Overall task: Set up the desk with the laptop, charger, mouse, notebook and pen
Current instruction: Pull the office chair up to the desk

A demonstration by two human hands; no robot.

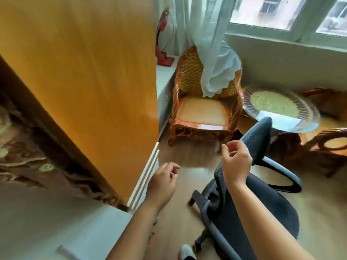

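Laptop, charger, mouse, notebook and pen are nowhere in view; our left hand and right hand hang half-curled, empty, the office chair just beneath the right, so we judge fetching comes next.

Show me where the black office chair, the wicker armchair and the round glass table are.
black office chair (261, 209): head view, on its seat.
wicker armchair (202, 111): head view, on its woven seat.
round glass table (277, 104): head view, on its woven top under the glass.

The pale wood floor carried a black office chair; a wicker armchair stood beyond it, a round glass-topped table right of that.
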